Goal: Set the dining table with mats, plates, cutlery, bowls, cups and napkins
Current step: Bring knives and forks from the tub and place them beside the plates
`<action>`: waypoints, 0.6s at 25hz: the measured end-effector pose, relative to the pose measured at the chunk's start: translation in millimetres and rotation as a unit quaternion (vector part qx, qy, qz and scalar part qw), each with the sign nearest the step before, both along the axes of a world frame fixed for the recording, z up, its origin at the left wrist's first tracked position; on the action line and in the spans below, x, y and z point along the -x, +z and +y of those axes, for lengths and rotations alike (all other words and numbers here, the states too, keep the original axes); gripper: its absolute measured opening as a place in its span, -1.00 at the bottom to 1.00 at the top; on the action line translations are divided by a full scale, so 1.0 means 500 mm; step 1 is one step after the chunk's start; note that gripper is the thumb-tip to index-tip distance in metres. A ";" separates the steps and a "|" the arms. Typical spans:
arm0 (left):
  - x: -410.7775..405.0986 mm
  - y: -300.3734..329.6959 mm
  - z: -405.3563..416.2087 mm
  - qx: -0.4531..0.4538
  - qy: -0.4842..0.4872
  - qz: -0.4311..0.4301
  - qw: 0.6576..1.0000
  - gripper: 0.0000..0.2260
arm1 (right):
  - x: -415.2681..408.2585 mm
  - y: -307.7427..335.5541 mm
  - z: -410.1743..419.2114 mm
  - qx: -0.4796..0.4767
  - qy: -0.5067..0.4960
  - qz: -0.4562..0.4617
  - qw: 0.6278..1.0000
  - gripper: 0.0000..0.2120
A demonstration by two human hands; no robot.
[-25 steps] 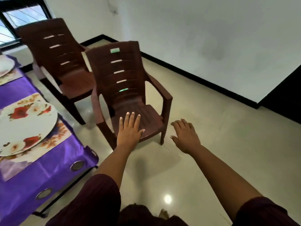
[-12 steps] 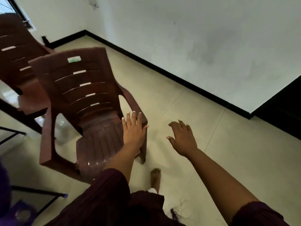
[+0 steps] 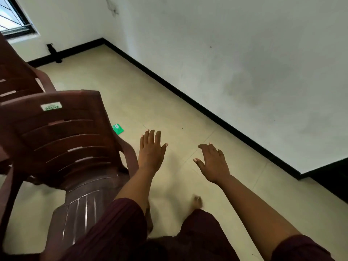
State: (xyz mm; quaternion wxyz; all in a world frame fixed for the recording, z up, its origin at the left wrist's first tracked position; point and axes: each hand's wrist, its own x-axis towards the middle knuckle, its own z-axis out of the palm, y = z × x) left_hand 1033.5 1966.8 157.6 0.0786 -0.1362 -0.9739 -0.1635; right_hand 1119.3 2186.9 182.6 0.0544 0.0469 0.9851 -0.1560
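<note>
Left hand (image 3: 151,153) flat, right hand (image 3: 212,162) spread, brown chair (image 3: 62,140) beside

Empty hands, left hand (image 3: 151,151), right hand (image 3: 212,162), fingers straight, beside brown chair (image 3: 62,140)

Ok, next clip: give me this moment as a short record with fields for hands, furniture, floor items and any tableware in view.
left hand: open, fingers straight, holds nothing
right hand: open, fingers spread, holds nothing
furniture: near brown plastic chair at left, second chair behind it
floor items: small green packet on the tiles beside the near chair
tableware: none in view; table not in view
surroundings: white wall, window at top left
</note>
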 end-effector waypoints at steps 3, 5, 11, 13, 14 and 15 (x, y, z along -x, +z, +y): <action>0.144 -0.030 0.045 -0.003 0.033 -0.003 0.999 -0.54 | 0.188 -0.016 0.075 -0.002 0.033 0.000 0.999 -0.52; 0.243 -0.033 0.081 -0.006 0.067 -0.015 0.998 -0.54 | 0.319 -0.012 0.117 -0.007 0.067 -0.005 0.998 -0.52; 0.550 -0.001 0.142 0.000 0.132 -0.006 0.991 -0.56 | 0.728 0.028 0.202 -0.023 0.157 -0.012 0.987 -0.50; 0.628 0.005 0.129 0.013 0.142 -0.019 0.990 -0.56 | 0.854 0.031 0.202 -0.023 0.170 -0.007 0.985 -0.50; 0.671 0.002 0.116 0.026 0.156 -0.016 0.987 -0.55 | 0.922 0.028 0.196 -0.017 0.175 -0.004 0.985 -0.51; 0.715 -0.003 0.100 0.037 0.174 -0.008 0.984 -0.56 | 0.990 0.023 0.187 -0.008 0.178 -0.001 0.984 -0.52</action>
